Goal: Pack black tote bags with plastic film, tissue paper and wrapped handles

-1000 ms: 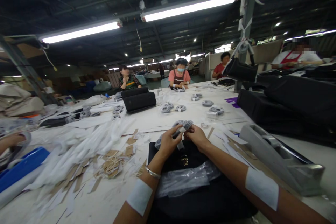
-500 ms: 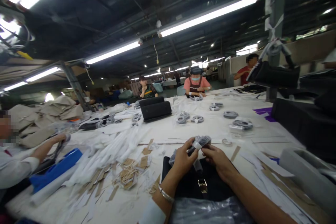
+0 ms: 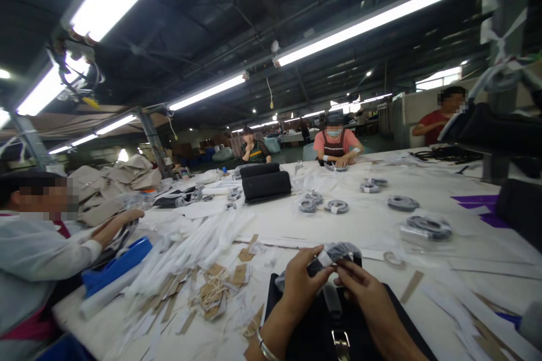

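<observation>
A black bag (image 3: 314,334) with a gold buckle (image 3: 341,344) lies on the table directly before me. Its handle (image 3: 346,250) is wrapped in clear-grey plastic, with a white band (image 3: 325,259) around it. My left hand (image 3: 301,282) grips the wrapped handle from the left, thumb and fingers closed at the band. From the right, my right hand (image 3: 359,289) pinches at the same handle, its fingertips close to the left thumb. A strap (image 3: 332,300) runs down between the hands to the buckle. The bag's lower part is cut off by the frame.
Cardboard tags with strings (image 3: 212,293) and white plastic strips (image 3: 186,242) spread to the left. Wrapped grey coils (image 3: 403,203) sit beyond the bag, near a black padded piece (image 3: 266,185). A co-worker (image 3: 38,254) sits at left, near a blue object (image 3: 116,265); others are across.
My view has swung left and up, so the scene sits further right and lower. My right hand's fingers have moved closer around the wrapped handle; the left keeps its grip.
</observation>
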Demonstrator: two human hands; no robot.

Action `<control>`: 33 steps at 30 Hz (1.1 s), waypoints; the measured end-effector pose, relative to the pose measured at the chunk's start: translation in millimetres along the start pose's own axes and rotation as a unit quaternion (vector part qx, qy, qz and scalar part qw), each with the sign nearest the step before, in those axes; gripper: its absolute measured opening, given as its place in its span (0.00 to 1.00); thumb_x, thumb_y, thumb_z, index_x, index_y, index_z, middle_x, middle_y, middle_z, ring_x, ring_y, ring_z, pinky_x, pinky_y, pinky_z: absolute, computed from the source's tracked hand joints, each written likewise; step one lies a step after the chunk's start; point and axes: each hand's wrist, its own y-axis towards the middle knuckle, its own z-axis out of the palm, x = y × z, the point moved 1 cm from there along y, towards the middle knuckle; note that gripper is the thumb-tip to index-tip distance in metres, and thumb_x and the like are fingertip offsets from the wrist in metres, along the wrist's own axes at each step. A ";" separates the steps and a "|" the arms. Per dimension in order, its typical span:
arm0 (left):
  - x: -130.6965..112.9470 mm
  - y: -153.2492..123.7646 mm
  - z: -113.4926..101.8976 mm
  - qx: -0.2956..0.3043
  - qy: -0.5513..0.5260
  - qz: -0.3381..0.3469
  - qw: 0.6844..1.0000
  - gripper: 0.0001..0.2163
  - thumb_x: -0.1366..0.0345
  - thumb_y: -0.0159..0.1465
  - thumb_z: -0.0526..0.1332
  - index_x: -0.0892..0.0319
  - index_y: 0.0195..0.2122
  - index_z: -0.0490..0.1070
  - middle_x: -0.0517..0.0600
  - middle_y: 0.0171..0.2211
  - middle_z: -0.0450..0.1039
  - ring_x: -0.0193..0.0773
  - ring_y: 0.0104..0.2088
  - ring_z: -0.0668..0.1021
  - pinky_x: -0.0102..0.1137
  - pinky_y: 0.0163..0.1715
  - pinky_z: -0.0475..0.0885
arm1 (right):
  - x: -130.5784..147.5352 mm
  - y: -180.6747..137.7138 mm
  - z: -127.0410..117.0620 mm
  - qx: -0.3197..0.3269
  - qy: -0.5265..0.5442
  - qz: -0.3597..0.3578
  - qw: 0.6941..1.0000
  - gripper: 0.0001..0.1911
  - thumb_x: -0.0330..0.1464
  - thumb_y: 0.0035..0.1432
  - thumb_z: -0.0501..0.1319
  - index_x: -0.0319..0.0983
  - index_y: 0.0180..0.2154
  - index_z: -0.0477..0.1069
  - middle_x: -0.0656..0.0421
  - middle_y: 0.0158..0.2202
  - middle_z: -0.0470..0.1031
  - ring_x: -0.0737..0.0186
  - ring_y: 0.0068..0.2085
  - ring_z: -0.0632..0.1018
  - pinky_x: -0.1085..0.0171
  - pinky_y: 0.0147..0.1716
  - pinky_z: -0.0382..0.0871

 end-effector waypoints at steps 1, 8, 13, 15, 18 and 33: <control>1.7 0.1 -0.1 -0.003 0.009 -0.001 1.000 0.20 0.61 0.58 0.69 0.51 0.52 0.74 0.49 0.46 0.78 0.44 0.47 0.79 0.37 0.51 0.73 | 0.0 0.4 0.3 0.000 -0.001 0.004 1.000 0.27 0.46 0.44 0.69 0.39 0.44 0.79 0.55 0.33 0.81 0.52 0.37 0.81 0.63 0.28 0.72; -5.5 -3.3 -2.2 -0.012 0.110 0.010 0.994 0.20 0.60 0.56 0.70 0.49 0.51 0.75 0.50 0.46 0.79 0.48 0.47 0.79 0.43 0.52 0.72 | -0.6 5.2 1.8 0.012 -0.019 -0.010 1.000 0.23 0.45 0.42 0.68 0.40 0.40 0.79 0.55 0.40 0.82 0.51 0.40 0.81 0.62 0.32 0.74; -18.8 1.7 -7.5 0.028 0.189 0.039 0.981 0.18 0.57 0.60 0.67 0.52 0.51 0.75 0.52 0.43 0.80 0.48 0.45 0.79 0.45 0.56 0.67 | -4.2 8.0 -4.9 -0.019 -0.125 -0.036 0.991 0.21 0.47 0.49 0.64 0.39 0.39 0.78 0.59 0.24 0.78 0.57 0.29 0.78 0.62 0.30 0.71; -24.7 17.0 -19.3 0.098 0.209 0.031 0.972 0.14 0.55 0.62 0.64 0.53 0.47 0.76 0.51 0.40 0.80 0.48 0.42 0.79 0.41 0.48 0.71 | -1.0 4.9 -8.2 -0.059 -0.147 -0.061 0.986 0.21 0.48 0.51 0.64 0.40 0.40 0.77 0.59 0.24 0.78 0.58 0.28 0.78 0.62 0.30 0.70; -28.1 59.0 -43.0 0.261 0.182 0.020 0.948 0.14 0.52 0.63 0.62 0.57 0.39 0.79 0.49 0.33 0.79 0.43 0.35 0.78 0.32 0.37 0.72 | 8.7 -0.9 -10.1 -0.105 -0.100 -0.120 0.982 0.20 0.47 0.55 0.62 0.39 0.41 0.76 0.57 0.31 0.80 0.63 0.27 0.76 0.65 0.31 0.70; 62.5 109.4 15.7 0.238 0.253 -0.056 0.936 0.22 0.61 0.72 0.50 0.61 0.66 0.58 0.61 0.65 0.60 0.48 0.66 0.63 0.43 0.64 0.55 | 6.8 0.8 -14.0 -0.127 -0.223 -0.201 0.945 0.15 0.36 0.60 0.56 0.42 0.47 0.74 0.55 0.46 0.80 0.56 0.46 0.79 0.59 0.49 0.70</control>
